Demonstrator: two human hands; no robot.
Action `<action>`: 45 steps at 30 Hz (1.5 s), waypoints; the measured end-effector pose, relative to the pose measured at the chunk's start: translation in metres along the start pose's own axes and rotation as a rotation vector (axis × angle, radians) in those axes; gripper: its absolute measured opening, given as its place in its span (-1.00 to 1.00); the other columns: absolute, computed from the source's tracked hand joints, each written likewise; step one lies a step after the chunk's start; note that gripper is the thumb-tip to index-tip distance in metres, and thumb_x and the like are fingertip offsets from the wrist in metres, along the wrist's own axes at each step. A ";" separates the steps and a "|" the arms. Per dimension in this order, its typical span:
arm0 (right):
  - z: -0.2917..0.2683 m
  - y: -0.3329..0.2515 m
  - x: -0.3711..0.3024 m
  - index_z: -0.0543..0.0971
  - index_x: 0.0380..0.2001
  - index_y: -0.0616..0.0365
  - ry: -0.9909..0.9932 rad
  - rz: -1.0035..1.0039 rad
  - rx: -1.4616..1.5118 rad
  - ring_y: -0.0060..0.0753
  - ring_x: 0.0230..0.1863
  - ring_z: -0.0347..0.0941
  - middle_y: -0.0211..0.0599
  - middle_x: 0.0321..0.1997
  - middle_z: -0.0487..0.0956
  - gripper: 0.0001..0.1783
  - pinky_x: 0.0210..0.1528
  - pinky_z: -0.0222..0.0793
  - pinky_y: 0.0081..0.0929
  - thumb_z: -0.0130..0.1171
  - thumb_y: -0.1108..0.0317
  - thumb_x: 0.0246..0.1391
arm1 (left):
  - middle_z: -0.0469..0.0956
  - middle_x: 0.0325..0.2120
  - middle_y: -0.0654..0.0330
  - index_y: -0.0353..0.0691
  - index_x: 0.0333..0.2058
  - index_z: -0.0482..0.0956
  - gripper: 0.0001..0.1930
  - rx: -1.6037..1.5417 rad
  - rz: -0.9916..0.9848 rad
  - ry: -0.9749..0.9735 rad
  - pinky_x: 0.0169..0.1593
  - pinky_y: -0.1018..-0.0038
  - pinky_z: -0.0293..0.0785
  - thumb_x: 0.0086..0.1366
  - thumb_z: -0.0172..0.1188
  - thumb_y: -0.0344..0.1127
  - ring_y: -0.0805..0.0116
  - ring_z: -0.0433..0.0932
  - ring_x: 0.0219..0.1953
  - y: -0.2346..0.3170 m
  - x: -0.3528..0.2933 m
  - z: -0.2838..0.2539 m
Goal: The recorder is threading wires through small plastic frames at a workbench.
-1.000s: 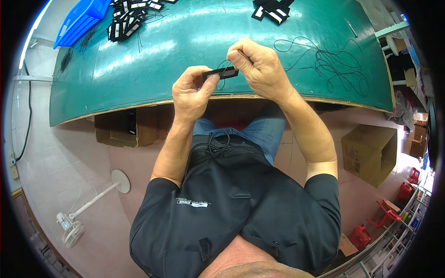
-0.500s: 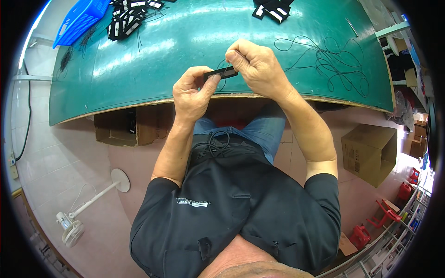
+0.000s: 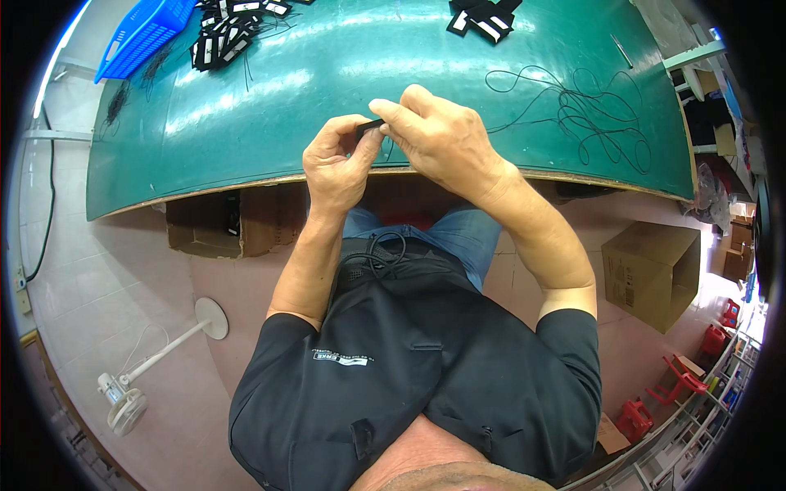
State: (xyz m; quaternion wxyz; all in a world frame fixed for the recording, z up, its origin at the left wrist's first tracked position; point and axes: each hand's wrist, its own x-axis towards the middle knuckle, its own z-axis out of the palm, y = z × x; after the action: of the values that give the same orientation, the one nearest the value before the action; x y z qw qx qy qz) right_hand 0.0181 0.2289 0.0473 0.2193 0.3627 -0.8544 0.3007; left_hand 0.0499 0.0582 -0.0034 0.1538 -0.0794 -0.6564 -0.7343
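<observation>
My left hand [image 3: 337, 164] and my right hand [image 3: 438, 135] meet above the near edge of a green table [image 3: 270, 98]. Both pinch the same small flat black piece [image 3: 369, 126], of which only a short dark strip shows between the fingertips. The left hand holds it from below with thumb and fingers. From above, the right hand's fingers close over its right end. A tangle of thin black cords [image 3: 585, 110] lies on the table to the right of my hands.
Piles of black pieces lie at the far left [image 3: 223, 41] and far middle [image 3: 483, 16] of the table. A blue basket [image 3: 143, 33] stands at the far left corner. Cardboard boxes sit under the table [image 3: 246, 221] and on the floor at right [image 3: 651, 274]. A white fan [image 3: 123, 401] lies lower left.
Both hands have stayed together over the table's edge, with the black piece turned slightly between the fingers. Nothing else has moved.
</observation>
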 end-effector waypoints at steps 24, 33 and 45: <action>-0.007 -0.013 0.017 0.60 -0.14 0.24 -0.031 0.356 0.866 -0.66 -0.46 0.37 -0.42 -0.41 0.55 -0.84 -0.42 0.30 -0.66 0.18 0.44 0.25 | 0.59 -0.25 -0.03 -0.34 -0.17 0.48 -0.74 -0.304 0.390 -0.184 -0.18 0.48 0.60 0.20 0.22 -0.73 0.31 0.62 -0.26 0.055 0.045 -0.020; -0.029 0.037 0.009 0.60 -0.35 0.21 0.046 0.201 0.219 -0.45 -0.42 0.37 -0.33 -0.45 0.45 -0.94 -0.37 0.29 -0.48 0.22 0.44 0.15 | 0.58 -0.25 -0.02 -0.28 -0.13 0.47 -0.76 -0.446 0.380 -0.178 -0.24 0.46 0.58 0.25 0.26 -0.57 0.27 0.62 -0.27 0.055 0.045 -0.029; -0.319 0.301 -0.206 0.68 -0.43 0.22 1.345 1.214 -0.002 -0.52 -0.57 0.39 -0.43 -0.49 0.57 -0.82 -0.63 0.23 -0.57 0.37 0.37 -0.15 | 0.58 -0.28 0.06 -0.20 -0.14 0.47 -0.81 -0.601 0.314 -0.012 -0.32 0.46 0.50 0.30 0.24 -0.48 0.25 0.60 -0.37 0.048 0.049 -0.050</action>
State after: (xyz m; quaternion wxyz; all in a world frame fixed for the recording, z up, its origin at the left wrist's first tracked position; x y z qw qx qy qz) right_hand -0.0263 0.7118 0.0489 0.4761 -0.4026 -0.5905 0.5124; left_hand 0.0242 -0.0017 0.0509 0.2310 -0.2257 -0.3914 -0.8617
